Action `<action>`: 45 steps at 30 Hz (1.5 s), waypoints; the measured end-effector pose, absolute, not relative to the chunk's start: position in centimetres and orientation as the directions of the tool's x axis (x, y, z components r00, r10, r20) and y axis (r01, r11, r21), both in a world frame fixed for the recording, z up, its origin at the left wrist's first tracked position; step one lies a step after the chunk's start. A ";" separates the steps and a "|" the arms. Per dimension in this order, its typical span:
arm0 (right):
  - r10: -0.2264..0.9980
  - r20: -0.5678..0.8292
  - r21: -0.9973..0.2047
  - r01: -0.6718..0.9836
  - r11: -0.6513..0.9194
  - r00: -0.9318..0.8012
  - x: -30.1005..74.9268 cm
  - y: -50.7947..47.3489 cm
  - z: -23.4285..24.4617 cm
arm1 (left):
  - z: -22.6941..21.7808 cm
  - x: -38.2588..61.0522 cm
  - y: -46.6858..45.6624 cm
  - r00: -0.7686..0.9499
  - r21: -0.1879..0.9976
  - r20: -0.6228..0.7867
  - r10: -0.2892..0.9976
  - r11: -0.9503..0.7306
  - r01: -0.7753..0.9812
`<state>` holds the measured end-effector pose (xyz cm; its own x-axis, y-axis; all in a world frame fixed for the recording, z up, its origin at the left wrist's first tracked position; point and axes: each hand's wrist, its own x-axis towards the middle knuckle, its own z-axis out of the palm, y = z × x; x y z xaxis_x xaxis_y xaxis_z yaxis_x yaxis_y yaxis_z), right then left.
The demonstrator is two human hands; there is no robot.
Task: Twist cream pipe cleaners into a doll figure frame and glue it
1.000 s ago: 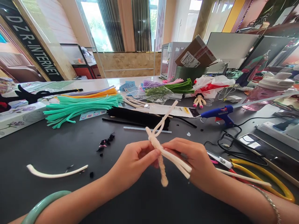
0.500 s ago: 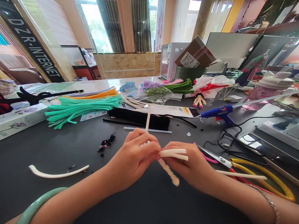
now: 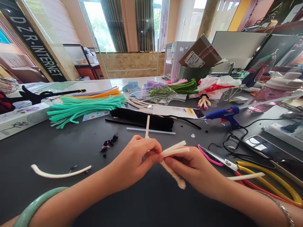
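Note:
Both my hands hold a bundle of cream pipe cleaners just above the black table. My left hand is closed on it, pinching where the stems cross, and one stem sticks up past my fingers. My right hand is closed too, gripping the twisted tail that hangs down and two loose ends that point right. A jade bangle is on my left wrist, and a thin bracelet on my right.
A loose cream stem lies at left. Teal pipe cleaners and black ones lie beyond my hands. A blue glue gun, scissors, yellow-handled pliers and a phone crowd the right side.
My left hand closed over the crossing and the long upright stems swung from leaning right to standing straight. The loose ends in my right hand turned from pointing down-right to pointing right.

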<state>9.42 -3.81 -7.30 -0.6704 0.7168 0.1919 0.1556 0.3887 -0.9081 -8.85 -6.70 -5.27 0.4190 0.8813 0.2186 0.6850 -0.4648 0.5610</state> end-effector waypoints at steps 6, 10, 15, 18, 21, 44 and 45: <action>0.714 0.058 -0.960 0.157 0.232 -0.698 9.5 -3.8 -7.2 | -4.8 -8.7 -6.7 0.368 0.704 0.082 0.926 -0.315 0.636; 0.734 0.022 -0.975 0.147 0.165 -0.679 9.6 -3.6 -7.5 | -4.7 -8.7 -6.7 0.376 0.766 -0.008 0.926 -0.236 0.598; 0.730 0.057 -0.966 0.147 0.213 -0.681 9.7 -3.5 -7.6 | -4.8 -8.9 -6.5 0.383 0.811 -0.038 0.923 -0.196 0.551; 0.739 0.079 -0.955 0.161 0.247 -0.669 9.6 -3.6 -7.4 | -4.8 -9.1 -6.4 0.384 0.815 -0.030 0.923 -0.200 0.543; 0.768 0.097 -0.942 0.191 0.277 -0.632 9.6 -3.7 -7.5 | -4.9 -9.1 -6.4 0.380 0.808 -0.017 0.925 -0.212 0.550; 0.790 0.154 -0.928 0.188 0.322 -0.593 9.6 -3.5 -7.5 | -4.5 -9.1 -6.4 0.409 0.721 -0.007 0.913 -0.278 0.634; 0.789 0.151 -0.932 0.182 0.315 -0.595 9.6 -3.5 -7.5 | -4.5 -9.1 -6.3 0.420 0.722 -0.007 0.908 -0.286 0.630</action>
